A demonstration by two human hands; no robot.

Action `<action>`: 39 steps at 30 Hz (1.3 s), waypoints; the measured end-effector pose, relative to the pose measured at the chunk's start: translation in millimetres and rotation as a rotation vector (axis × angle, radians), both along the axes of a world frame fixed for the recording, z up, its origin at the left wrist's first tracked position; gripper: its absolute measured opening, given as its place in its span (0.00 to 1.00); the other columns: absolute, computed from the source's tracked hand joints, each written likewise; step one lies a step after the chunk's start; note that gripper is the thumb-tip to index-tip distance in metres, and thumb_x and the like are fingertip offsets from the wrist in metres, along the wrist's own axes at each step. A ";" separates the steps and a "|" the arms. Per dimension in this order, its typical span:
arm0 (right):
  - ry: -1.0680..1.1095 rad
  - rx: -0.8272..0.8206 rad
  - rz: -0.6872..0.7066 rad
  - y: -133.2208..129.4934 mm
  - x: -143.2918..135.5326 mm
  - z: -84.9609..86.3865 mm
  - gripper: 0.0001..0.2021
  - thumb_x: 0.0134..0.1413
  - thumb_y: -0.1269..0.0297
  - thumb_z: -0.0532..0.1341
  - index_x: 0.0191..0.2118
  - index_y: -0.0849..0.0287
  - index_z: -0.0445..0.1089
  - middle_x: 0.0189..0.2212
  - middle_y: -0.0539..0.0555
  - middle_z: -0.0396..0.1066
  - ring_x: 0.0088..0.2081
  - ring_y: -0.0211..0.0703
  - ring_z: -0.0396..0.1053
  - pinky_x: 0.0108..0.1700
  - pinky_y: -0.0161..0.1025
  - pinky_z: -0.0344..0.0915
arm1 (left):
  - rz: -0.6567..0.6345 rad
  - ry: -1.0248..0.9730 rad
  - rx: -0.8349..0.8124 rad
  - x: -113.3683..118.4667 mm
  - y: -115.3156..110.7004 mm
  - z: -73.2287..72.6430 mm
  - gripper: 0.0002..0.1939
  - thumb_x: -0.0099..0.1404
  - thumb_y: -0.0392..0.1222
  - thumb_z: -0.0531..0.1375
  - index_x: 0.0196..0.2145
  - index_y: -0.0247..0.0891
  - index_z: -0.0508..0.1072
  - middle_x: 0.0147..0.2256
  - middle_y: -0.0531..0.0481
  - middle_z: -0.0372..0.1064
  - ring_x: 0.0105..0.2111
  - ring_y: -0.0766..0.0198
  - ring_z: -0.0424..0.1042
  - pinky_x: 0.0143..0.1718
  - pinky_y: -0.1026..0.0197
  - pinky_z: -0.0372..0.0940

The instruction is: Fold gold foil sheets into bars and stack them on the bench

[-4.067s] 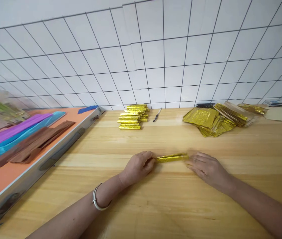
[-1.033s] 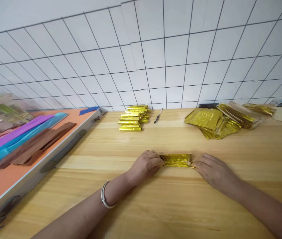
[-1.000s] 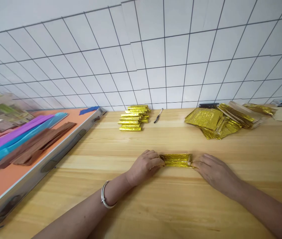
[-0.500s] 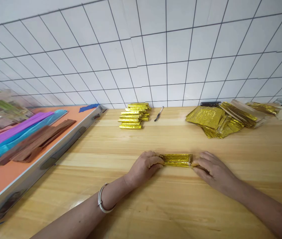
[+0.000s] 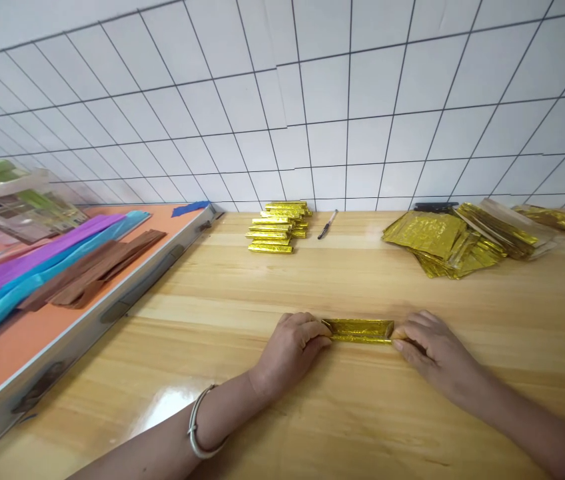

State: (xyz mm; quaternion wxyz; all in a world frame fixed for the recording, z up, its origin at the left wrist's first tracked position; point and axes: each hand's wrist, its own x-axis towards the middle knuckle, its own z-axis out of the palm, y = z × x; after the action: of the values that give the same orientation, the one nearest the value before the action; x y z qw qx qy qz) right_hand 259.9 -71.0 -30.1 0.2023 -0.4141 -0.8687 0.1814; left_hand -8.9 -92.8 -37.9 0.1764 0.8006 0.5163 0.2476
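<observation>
Nearly closed, both hands [image 5: 287, 353] [image 5: 435, 357] on gold foil [image 5: 361, 329]

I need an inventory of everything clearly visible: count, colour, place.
foil piece: one, gold, between hands
folded strips: several, gold, near wall
pen: one, partly black, near wall
foil sheets: many, gold, back right
object: one, dark, behind sheets
long strips: several, purple, blue, brown, on platform
scrap: one, blue, platform's corner
platform: one, orange, left
container: one, clear, far left
table: one, pale wood, underneath
wall: one, white tiled, back
bracelet: one, silver, left wrist
left hand: one, piece's left end
right hand: one, piece's right end
</observation>
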 end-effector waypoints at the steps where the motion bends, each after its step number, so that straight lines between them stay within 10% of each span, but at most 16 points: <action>1: -0.013 -0.002 -0.001 -0.9 -0.8 0.1 0.08 0.58 0.66 0.52 0.28 0.56 0.63 0.27 0.52 0.64 0.33 0.44 0.61 0.35 0.42 0.57 | 0.020 -0.002 -0.003 0.3 -1.7 0.1 0.05 0.63 0.37 0.57 0.32 0.41 0.73 0.32 0.51 0.70 0.35 0.64 0.67 0.39 0.60 0.59; 39: -0.288 0.059 -0.135 11.8 -14.0 1.7 0.09 0.50 0.66 0.56 0.22 0.56 0.57 0.22 0.51 0.64 0.28 0.43 0.60 0.30 0.39 0.53 | 0.172 0.076 0.005 10.6 1.6 3.7 0.05 0.57 0.37 0.57 0.27 0.38 0.62 0.29 0.53 0.62 0.32 0.64 0.62 0.35 0.60 0.55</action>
State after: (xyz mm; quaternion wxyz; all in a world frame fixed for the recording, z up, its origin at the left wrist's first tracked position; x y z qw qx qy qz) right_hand 245.9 -59.2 -28.4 0.0995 -0.4873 -0.8638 0.0805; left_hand 1.7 -91.2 -34.2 0.1330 0.7625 0.5888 0.2327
